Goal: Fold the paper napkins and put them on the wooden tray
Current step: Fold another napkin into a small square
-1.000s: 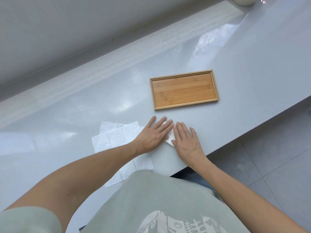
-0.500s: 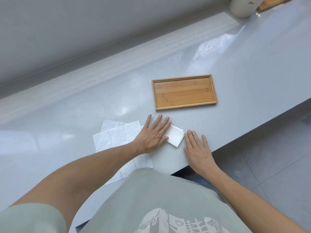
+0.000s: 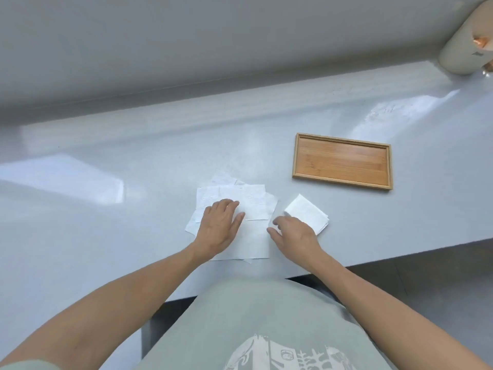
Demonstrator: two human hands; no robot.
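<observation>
A loose pile of unfolded white paper napkins (image 3: 253, 204) lies on the grey counter in front of me. My left hand (image 3: 220, 225) rests flat on the pile, fingers slightly curled, holding nothing. My right hand (image 3: 294, 233) hovers at the pile's right edge with thumb and fingers apart. Just right of it a small folded napkin (image 3: 306, 212) lies on the counter, partly covered by that hand. The wooden tray (image 3: 342, 161), rectangular and with nothing on it, sits further back to the right.
The grey counter (image 3: 106, 209) runs along a grey wall; its front edge passes just right of my right wrist, with tiled floor (image 3: 440, 276) below. A pale cylindrical container (image 3: 464, 46) stands at the far right corner.
My left hand left the folded napkin and moved onto the unfolded pile. My right hand came across to the pile's right edge. The view shifted left.
</observation>
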